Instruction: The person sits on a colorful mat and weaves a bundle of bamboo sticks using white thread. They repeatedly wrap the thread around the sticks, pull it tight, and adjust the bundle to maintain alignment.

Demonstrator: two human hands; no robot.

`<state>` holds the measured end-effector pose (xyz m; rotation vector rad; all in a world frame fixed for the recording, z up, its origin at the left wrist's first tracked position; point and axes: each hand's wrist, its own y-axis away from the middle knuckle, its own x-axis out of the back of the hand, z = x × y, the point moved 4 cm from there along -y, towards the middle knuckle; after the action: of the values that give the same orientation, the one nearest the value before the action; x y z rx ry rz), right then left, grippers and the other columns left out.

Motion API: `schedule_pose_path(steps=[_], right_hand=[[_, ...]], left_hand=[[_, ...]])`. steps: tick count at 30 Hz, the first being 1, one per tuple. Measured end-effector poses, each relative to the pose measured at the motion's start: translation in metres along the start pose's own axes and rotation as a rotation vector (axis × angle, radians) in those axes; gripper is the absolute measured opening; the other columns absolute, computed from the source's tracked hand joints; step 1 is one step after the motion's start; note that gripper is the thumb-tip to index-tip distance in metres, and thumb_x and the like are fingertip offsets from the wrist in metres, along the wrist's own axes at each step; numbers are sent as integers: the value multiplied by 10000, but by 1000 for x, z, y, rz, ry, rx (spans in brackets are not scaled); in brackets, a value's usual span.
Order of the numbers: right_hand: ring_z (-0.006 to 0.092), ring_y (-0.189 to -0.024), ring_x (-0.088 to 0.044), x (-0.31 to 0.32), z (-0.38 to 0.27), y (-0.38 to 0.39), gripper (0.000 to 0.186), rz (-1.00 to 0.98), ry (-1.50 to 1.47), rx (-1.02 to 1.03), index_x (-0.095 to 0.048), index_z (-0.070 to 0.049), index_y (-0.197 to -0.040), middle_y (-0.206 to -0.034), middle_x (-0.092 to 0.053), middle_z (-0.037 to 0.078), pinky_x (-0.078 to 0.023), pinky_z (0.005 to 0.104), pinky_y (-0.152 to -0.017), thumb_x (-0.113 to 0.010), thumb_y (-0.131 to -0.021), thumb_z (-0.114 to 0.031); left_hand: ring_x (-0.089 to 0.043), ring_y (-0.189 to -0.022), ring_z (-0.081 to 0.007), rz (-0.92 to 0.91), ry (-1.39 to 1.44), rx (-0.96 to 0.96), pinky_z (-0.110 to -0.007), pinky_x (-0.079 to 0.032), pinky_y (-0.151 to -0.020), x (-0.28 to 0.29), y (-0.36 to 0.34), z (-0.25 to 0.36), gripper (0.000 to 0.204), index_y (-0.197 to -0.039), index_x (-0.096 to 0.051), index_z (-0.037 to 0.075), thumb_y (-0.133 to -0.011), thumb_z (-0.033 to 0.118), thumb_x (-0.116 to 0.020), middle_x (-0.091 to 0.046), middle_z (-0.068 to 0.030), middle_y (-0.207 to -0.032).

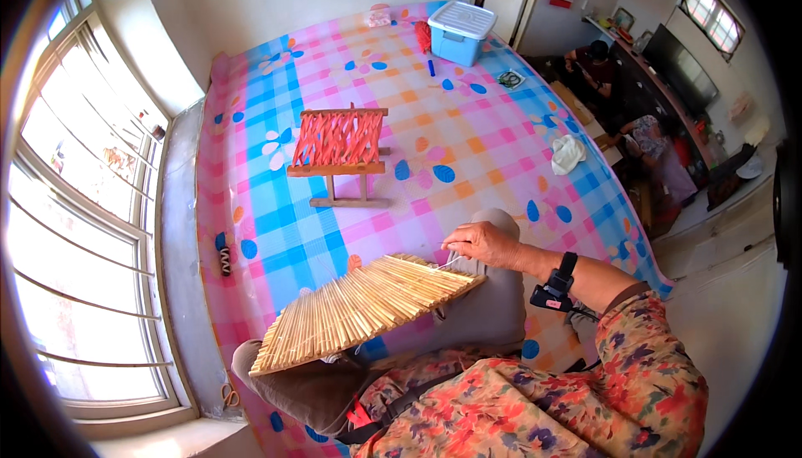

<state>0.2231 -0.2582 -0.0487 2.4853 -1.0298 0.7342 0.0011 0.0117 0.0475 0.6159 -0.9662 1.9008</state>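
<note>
loud pink-and-blue checked sheet (434, 128), little wooden rack (338, 142) wound with red strips, blue bin (456, 47), balled-up white cloth (568, 156) plopped on it

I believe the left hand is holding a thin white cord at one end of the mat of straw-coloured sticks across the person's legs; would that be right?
Not quite: the head view shows that it is not the left hand but the right hand holding the thin white cord at one end of the mat of straw-coloured sticks across the person's legs.
</note>
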Motion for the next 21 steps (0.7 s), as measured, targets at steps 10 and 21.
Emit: schedule_pose_path(steps=[10, 21], right_hand=[[223, -760, -630, -6, 4, 1, 199, 31, 129, 133, -668, -77, -1049, -896, -644, 86, -492, 335, -706, -552, -940, -198], [278, -864, -631, -4, -7, 3, 209, 35, 162, 59, -681, -113, -1007, -925, -664, 84, -499, 357, -764, -546, -906, -236]], left_hand=[[-638, -930, -236, 3, -17, 18, -354, -537, -794, -2, -7, -1, 310, -1117, -566, -27, -976, 235, -477, -619, -144, -1052], [-646, -911, -242, -16, -13, 34, -358, -545, -776, 3, -1, -6, 311, -1106, -565, -23, -976, 248, -486, -625, -145, -1021]])
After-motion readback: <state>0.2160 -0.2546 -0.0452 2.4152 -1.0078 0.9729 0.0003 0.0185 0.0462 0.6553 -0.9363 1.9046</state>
